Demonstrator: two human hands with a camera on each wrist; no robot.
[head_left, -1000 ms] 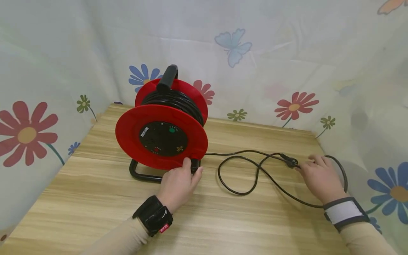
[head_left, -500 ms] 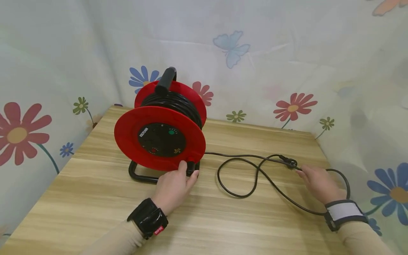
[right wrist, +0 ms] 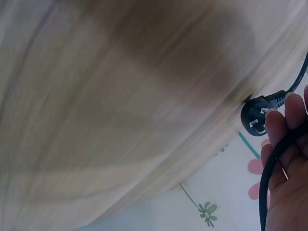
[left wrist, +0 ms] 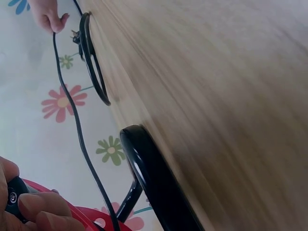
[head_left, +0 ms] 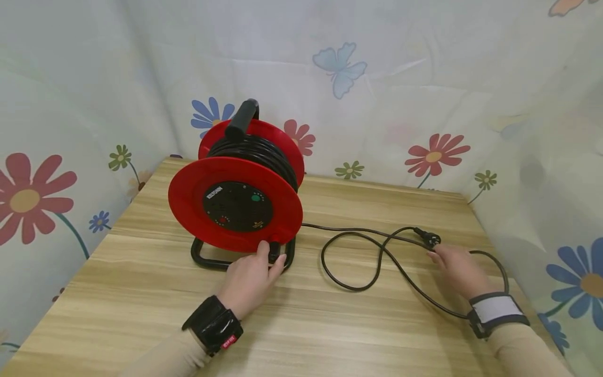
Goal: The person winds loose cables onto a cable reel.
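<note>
A red cable reel (head_left: 282, 207) with a black handle on top and black cable wound between its discs stands upright at the left. At the front disc's lower edge my left hand (head_left: 249, 277) grips the black crank knob (head_left: 274, 250), with fingers and thumb round it in the left wrist view. From the reel's right side the black power cable (head_left: 348, 229) runs out to my right hand (head_left: 464, 269), which holds it between thumb and fingers. In the right wrist view the cable crosses the fingers (right wrist: 279, 130). Beside them lies the cable's plug (right wrist: 255, 115), prongs showing.
The reel's black tubular stand (head_left: 207, 262) rests on the wood-grain table (head_left: 330, 335). Loose cable loops (head_left: 355, 289) lie between the reel and my right hand. A flower-print curtain (head_left: 400, 63) borders the table at the back and both sides.
My left hand has moved slightly left with the crank knob, and the front disc has turned a little clockwise. After shifting a little right, my right hand has moved back left, nearer the plug.
</note>
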